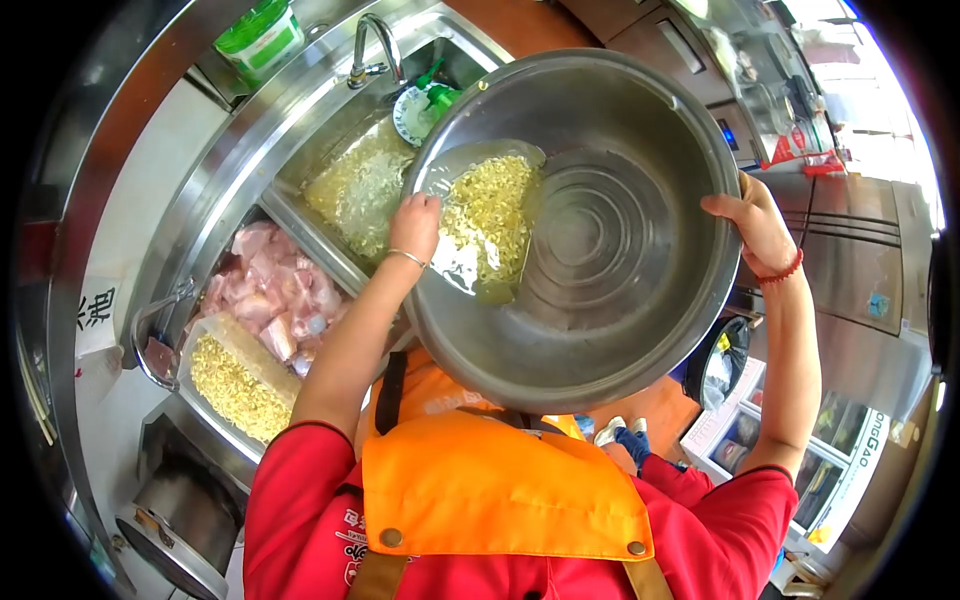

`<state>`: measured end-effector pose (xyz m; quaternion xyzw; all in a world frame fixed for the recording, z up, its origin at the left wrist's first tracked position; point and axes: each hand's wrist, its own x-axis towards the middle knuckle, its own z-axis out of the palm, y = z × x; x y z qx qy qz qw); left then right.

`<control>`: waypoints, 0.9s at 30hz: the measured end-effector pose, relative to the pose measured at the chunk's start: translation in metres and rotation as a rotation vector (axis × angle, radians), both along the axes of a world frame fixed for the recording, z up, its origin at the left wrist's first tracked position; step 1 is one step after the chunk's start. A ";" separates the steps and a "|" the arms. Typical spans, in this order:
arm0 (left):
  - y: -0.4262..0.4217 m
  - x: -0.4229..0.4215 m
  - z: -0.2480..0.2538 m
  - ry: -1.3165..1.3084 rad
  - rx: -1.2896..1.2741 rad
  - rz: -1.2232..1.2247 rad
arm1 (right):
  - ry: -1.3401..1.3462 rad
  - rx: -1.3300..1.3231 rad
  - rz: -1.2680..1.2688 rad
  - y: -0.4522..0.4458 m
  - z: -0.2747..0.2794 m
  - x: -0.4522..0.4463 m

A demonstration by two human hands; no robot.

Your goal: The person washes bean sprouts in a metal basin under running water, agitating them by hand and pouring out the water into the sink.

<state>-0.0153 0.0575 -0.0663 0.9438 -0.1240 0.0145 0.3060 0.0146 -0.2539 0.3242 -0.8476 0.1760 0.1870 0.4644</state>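
A large round metal basin [640, 330] is held up in front of me, tilted toward its left side. Water and many small pale-yellow pieces [490, 205] pool against that left wall. My left hand [415, 228] is closed at the left rim, its fingers curled over the edge. On the opposite side my right hand [752, 222] grips the rim, thumb on the near face and the other fingers mostly hidden behind it. Just left of the basin, the sink compartment [285, 190] holds cloudy water with similar yellow bits; the basin's left edge overlaps it.
A curved faucet [362, 65] stands behind the sink, near a green-topped bottle [437, 100]. The nearer sink compartment holds pink meat [275, 290] and a clear container of yellow pieces [235, 390]. A metal pot [190, 510] sits lower left. A black-lined bin [722, 365] and a person's shoes [610, 430] are beyond.
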 end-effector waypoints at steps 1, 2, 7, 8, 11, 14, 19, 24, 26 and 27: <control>-0.007 0.000 0.004 0.032 -0.014 -0.014 | 0.009 0.025 -0.015 0.002 0.001 0.000; -0.013 -0.001 0.009 0.062 -0.027 -0.025 | 0.009 0.028 -0.022 0.004 0.002 -0.001; -0.035 -0.026 0.045 0.307 -0.059 -0.192 | -0.004 0.042 -0.026 0.000 -0.001 -0.001; -0.038 -0.032 0.044 0.267 -0.080 -0.194 | 0.002 0.039 -0.024 -0.001 -0.001 -0.001; -0.041 -0.042 0.050 0.213 -0.072 -0.225 | 0.014 0.037 -0.022 -0.001 0.000 -0.002; -0.031 -0.038 0.072 0.223 0.047 -0.314 | 0.008 0.054 -0.031 0.001 0.000 -0.002; -0.023 -0.013 0.034 -0.010 -0.127 -0.074 | -0.003 0.075 -0.034 0.001 0.000 -0.004; -0.036 -0.010 0.018 0.067 -0.109 -0.149 | 0.022 0.054 -0.037 0.003 0.002 -0.004; -0.038 -0.013 0.023 0.002 -0.069 -0.118 | 0.007 0.050 -0.031 0.001 0.001 -0.004; -0.038 -0.013 0.024 -0.045 -0.049 -0.091 | 0.007 0.056 -0.032 0.001 0.000 -0.004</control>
